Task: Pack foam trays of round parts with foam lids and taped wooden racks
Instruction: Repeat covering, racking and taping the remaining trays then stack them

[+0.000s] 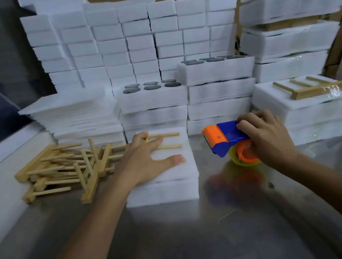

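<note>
A white foam tray with its foam lid [171, 184] lies on the metal table in front of me. On the lid rests a wooden rack [168, 146], its pegs pointing right. My left hand [145, 159] presses flat on the rack and lid, fingers spread. My right hand [270, 138] grips a blue and orange tape dispenser [228, 138] with a yellow roll, just right of the tray and above the table.
A pile of loose wooden racks [64, 168] lies to the left. Open foam trays of dark round parts [153, 86] sit on stacks behind. At the right, a packed tray carries a taped rack [313, 88]. Foam blocks [131, 40] and cardboard boxes form the back wall.
</note>
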{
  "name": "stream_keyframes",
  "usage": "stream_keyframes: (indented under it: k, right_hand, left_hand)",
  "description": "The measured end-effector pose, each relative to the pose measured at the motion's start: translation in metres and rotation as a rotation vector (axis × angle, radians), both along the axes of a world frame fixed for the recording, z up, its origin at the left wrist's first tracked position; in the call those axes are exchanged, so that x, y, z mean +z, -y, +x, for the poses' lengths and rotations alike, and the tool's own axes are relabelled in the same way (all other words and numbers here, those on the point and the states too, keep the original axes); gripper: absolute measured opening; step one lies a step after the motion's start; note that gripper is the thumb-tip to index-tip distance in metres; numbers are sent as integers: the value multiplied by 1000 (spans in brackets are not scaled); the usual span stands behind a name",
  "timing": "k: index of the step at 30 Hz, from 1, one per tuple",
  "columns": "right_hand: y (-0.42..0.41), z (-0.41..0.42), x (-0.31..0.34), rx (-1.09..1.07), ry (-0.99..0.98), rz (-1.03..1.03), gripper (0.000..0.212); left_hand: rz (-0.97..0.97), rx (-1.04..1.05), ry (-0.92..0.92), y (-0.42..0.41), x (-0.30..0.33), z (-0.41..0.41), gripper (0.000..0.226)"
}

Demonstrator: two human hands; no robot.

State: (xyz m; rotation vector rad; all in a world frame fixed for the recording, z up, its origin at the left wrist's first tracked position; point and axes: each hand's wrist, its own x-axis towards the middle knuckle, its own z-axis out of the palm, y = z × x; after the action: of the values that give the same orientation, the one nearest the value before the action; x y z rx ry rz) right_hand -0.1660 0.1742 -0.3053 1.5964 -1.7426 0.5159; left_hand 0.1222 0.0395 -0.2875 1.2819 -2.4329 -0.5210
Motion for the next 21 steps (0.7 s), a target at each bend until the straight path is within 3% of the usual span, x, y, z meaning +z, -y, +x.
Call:
stream_keyframes:
  k: [7,10,15,21]
  right_hand:
    - [-2,-1,0,95,180,9,44]
    - [-6,-1,-2,119,243,5,59]
    - [-11,-5,0,107,170,45,68]
    - [-13,-6,0,134,230,60,67]
  left_hand:
    - [8,-12,22,2,2,0,117]
    - [5,-13,25,2,1,0,118]
    - [-6,-11,32,4,0,0,118]
    - [-26,-1,39,6,-2,-1,122]
